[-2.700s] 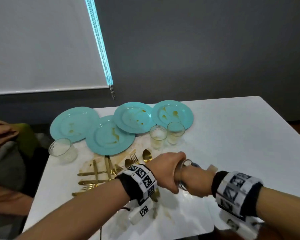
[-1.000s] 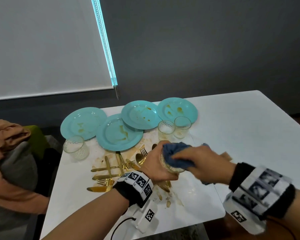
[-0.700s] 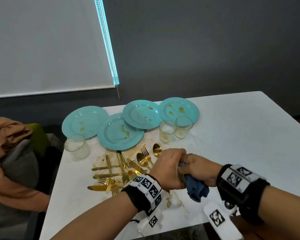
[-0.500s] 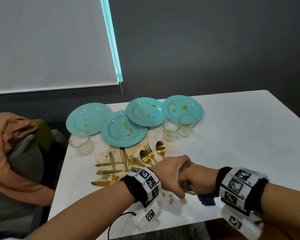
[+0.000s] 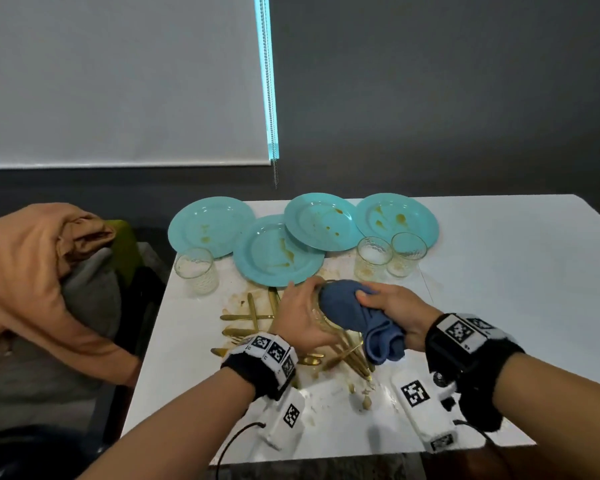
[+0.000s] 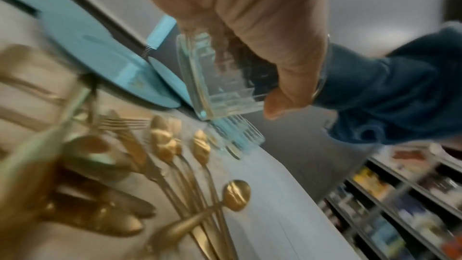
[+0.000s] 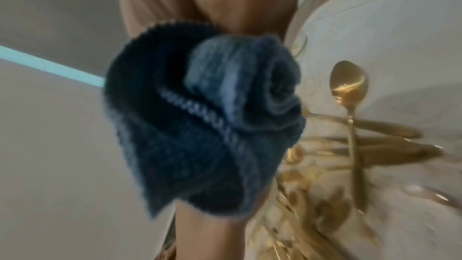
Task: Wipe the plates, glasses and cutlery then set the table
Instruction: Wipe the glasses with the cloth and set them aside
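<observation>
A white bench (image 5: 499, 289), smeared brown, was seen below a dark wall. Above gold cutlery (image 5: 246, 317), a clear glass (image 5: 317, 311) was gripped by the left hand (image 5: 297, 315); a blue cloth (image 5: 354, 317) was clutched into it by the right hand (image 5: 395, 313). Stained teal plates (image 5: 278, 254) were set beyond.

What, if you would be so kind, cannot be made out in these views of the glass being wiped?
- Glass interior, head view: blue cloth plugs the mouth.
- Right hand fingers, right wrist view: cloth covers them.
- Left hand fingertips, head view: hidden behind the glass.
- Gold cutlery, left wrist view: motion-blurred; pieces uncountable.
</observation>
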Action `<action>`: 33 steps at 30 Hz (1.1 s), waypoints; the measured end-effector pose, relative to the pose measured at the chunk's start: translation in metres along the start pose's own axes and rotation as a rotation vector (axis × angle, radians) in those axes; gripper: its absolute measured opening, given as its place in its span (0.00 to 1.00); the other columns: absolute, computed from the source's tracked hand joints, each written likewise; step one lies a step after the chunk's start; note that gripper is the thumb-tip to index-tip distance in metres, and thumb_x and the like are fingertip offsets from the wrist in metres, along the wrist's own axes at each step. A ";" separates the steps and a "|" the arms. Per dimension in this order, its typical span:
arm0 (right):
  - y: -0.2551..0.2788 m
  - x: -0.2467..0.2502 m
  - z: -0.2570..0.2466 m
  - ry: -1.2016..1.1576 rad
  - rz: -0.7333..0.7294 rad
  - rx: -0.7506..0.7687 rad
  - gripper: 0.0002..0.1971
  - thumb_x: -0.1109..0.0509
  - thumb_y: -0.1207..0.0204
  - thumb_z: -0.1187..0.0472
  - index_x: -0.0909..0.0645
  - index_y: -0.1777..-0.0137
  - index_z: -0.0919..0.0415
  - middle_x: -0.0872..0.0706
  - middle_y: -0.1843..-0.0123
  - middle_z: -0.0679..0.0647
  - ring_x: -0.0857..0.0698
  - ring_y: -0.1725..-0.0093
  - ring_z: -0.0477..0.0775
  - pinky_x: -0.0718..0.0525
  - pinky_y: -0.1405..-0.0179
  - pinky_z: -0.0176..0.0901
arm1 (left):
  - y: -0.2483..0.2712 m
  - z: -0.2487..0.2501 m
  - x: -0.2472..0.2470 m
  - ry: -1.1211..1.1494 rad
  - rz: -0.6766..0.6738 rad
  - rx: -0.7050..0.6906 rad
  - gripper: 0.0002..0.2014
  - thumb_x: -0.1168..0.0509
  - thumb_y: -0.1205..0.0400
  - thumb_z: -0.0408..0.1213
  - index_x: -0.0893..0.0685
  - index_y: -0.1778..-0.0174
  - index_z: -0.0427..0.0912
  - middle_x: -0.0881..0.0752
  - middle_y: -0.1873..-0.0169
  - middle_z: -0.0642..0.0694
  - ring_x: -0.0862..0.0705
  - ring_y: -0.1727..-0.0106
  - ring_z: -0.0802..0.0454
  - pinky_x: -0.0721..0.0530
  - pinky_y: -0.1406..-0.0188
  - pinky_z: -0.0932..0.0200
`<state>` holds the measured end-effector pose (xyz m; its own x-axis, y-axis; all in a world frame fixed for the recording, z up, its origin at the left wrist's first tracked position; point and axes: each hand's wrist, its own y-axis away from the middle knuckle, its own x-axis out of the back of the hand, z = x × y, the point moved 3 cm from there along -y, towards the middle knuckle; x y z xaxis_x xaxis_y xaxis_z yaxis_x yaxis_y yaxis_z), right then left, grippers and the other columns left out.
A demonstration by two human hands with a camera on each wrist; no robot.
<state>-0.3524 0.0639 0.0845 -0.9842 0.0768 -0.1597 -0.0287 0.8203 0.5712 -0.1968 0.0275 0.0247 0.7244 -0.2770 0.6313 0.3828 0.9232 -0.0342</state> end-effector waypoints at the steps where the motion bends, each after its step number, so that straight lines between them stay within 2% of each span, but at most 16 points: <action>1: -0.002 0.000 -0.008 0.001 0.000 0.026 0.08 0.40 0.18 0.69 0.19 0.47 0.63 0.13 0.57 0.56 0.14 0.60 0.52 0.13 0.67 0.36 | 0.003 -0.013 0.008 0.018 0.050 0.055 0.47 0.22 0.48 0.51 0.28 0.32 0.46 0.26 0.48 0.55 0.27 0.40 0.52 0.27 0.31 0.51; 3: -0.004 0.001 -0.021 0.018 -0.006 0.054 0.08 0.39 0.18 0.68 0.19 0.47 0.62 0.11 0.59 0.55 0.11 0.64 0.51 0.13 0.68 0.36 | 0.011 -0.038 0.024 0.087 0.151 0.169 0.49 0.19 0.50 0.51 0.29 0.30 0.49 0.26 0.45 0.54 0.27 0.38 0.52 0.27 0.32 0.54; 4: -0.006 0.001 -0.025 0.027 -0.009 0.060 0.08 0.39 0.18 0.69 0.18 0.47 0.62 0.10 0.60 0.55 0.11 0.66 0.49 0.13 0.69 0.36 | 0.015 -0.052 0.031 0.116 0.192 0.229 0.49 0.17 0.48 0.47 0.30 0.30 0.50 0.26 0.43 0.52 0.27 0.37 0.52 0.26 0.33 0.56; 7: -0.013 -0.001 -0.034 0.084 -0.001 0.060 0.10 0.39 0.19 0.69 0.20 0.41 0.64 0.12 0.57 0.58 0.12 0.65 0.52 0.13 0.73 0.36 | 0.025 -0.093 0.058 0.137 0.303 0.358 0.45 0.17 0.44 0.39 0.29 0.31 0.49 0.24 0.40 0.47 0.27 0.35 0.47 0.28 0.37 0.61; 10: -0.022 -0.004 -0.035 0.146 0.049 0.046 0.11 0.39 0.18 0.69 0.21 0.38 0.64 0.14 0.55 0.60 0.15 0.60 0.56 0.14 0.73 0.40 | 0.036 -0.127 0.085 0.089 0.411 0.460 0.44 0.17 0.43 0.41 0.28 0.31 0.46 0.24 0.37 0.44 0.29 0.32 0.43 0.31 0.35 0.56; 13: -0.031 -0.007 -0.031 0.258 0.069 0.029 0.13 0.38 0.18 0.68 0.21 0.36 0.65 0.14 0.53 0.61 0.15 0.58 0.58 0.15 0.65 0.45 | 0.045 -0.153 0.104 0.083 0.496 0.549 0.45 0.16 0.45 0.44 0.27 0.32 0.45 0.23 0.36 0.43 0.29 0.31 0.40 0.31 0.30 0.48; 15: -0.036 -0.010 -0.026 0.301 0.071 0.010 0.13 0.37 0.19 0.67 0.21 0.35 0.66 0.14 0.51 0.62 0.15 0.57 0.59 0.16 0.62 0.47 | 0.050 -0.165 0.110 0.104 0.531 0.598 0.45 0.15 0.45 0.42 0.26 0.32 0.45 0.21 0.37 0.42 0.28 0.31 0.41 0.30 0.32 0.48; 19: -0.042 -0.008 -0.018 0.314 0.094 -0.016 0.14 0.37 0.19 0.68 0.22 0.35 0.68 0.15 0.48 0.65 0.16 0.56 0.59 0.17 0.59 0.48 | 0.054 -0.178 0.111 0.146 0.566 0.623 0.46 0.14 0.46 0.40 0.26 0.32 0.43 0.19 0.38 0.42 0.22 0.34 0.43 0.25 0.35 0.50; 23: -0.046 -0.002 -0.015 0.299 0.117 -0.021 0.14 0.37 0.19 0.68 0.21 0.35 0.66 0.15 0.45 0.66 0.16 0.54 0.61 0.17 0.55 0.51 | 0.054 -0.179 0.109 0.190 0.562 0.644 0.47 0.14 0.45 0.38 0.28 0.30 0.42 0.20 0.35 0.43 0.22 0.32 0.45 0.26 0.35 0.54; 28: -0.046 0.005 -0.017 0.271 0.127 -0.023 0.10 0.37 0.19 0.67 0.20 0.40 0.63 0.13 0.52 0.61 0.15 0.57 0.59 0.16 0.62 0.47 | 0.054 -0.181 0.109 0.234 0.555 0.681 0.48 0.15 0.42 0.38 0.30 0.27 0.42 0.22 0.31 0.44 0.24 0.29 0.46 0.28 0.32 0.54; 33: -0.045 0.008 -0.014 0.267 0.118 -0.034 0.10 0.38 0.18 0.67 0.21 0.40 0.63 0.14 0.52 0.61 0.15 0.58 0.58 0.14 0.68 0.43 | 0.054 -0.183 0.113 0.214 0.521 0.711 0.51 0.14 0.43 0.39 0.33 0.25 0.42 0.25 0.28 0.42 0.28 0.26 0.43 0.30 0.29 0.51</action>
<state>-0.3616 0.0202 0.0687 -0.9921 0.0154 0.1243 0.0877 0.7946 0.6008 0.0105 -0.0026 -0.0481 0.8250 0.2435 0.5100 -0.4161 0.8724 0.2564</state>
